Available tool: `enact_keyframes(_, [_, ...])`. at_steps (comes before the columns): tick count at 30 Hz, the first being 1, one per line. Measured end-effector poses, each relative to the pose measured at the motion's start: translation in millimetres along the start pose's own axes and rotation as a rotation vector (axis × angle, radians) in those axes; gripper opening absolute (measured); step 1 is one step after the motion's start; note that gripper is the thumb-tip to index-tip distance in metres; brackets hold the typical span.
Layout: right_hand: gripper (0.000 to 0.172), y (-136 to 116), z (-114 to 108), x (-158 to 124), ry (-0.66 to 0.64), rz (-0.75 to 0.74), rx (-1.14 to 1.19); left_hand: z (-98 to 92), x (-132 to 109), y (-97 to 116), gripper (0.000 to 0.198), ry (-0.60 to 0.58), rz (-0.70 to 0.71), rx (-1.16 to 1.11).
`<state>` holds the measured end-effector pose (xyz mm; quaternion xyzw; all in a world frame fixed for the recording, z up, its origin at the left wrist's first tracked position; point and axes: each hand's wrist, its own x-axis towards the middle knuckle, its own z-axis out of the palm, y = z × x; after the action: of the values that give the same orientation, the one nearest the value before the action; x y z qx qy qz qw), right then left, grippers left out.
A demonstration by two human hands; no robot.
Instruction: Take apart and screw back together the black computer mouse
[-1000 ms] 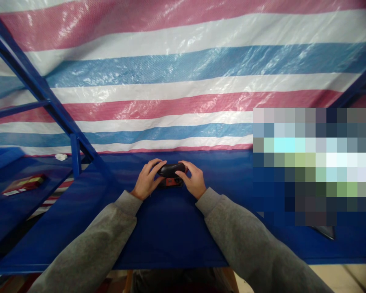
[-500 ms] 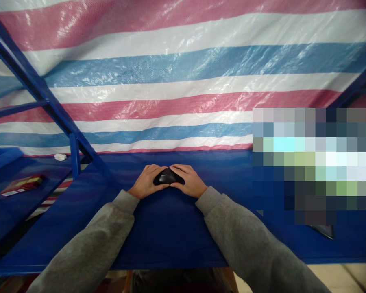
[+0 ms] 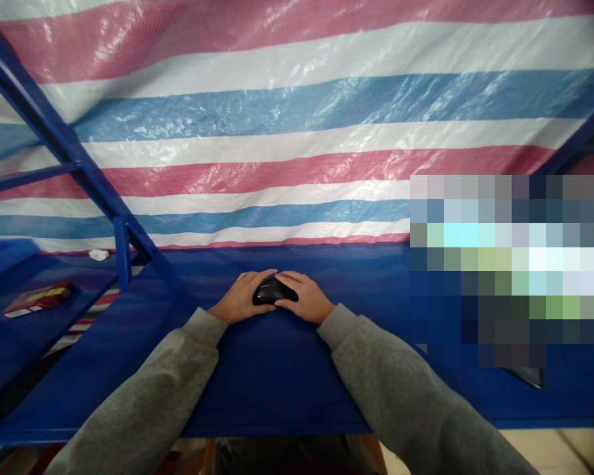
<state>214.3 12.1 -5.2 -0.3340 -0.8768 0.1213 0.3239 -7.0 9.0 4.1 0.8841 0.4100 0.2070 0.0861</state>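
Note:
A glossy black computer mouse (image 3: 273, 291) is held between my two hands over the blue tabletop (image 3: 277, 369). My left hand (image 3: 243, 295) closes round its left end, thumb along the near side and fingers along the far side. Gripping the right end in the same way is my right hand (image 3: 307, 295). The fingertips of both hands nearly meet at the far side of the mouse. Whether its underside rests on the tabletop or is slightly raised, I cannot tell.
Behind the table hangs a striped plastic sheet (image 3: 257, 138). A blue metal frame (image 3: 94, 188) slants up at the left. Beyond it lie a red box (image 3: 38, 299) and a crumpled white piece (image 3: 98, 254). A dark flat object (image 3: 527, 376) lies at right, beside a pixelated area.
The mouse has shifted slightly towards me and tilted a little, with the fingers of both hands moving over its far side. Both hands keep their hold.

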Motion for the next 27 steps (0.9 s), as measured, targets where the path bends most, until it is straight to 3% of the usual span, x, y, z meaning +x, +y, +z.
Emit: enact_keyframes(27, [0.053, 0.9, -1.0, 1.3, -0.01, 0.034, 0.052, -3.1, 0.3, 8.4, 0.07, 0.0, -0.05, -0.043])
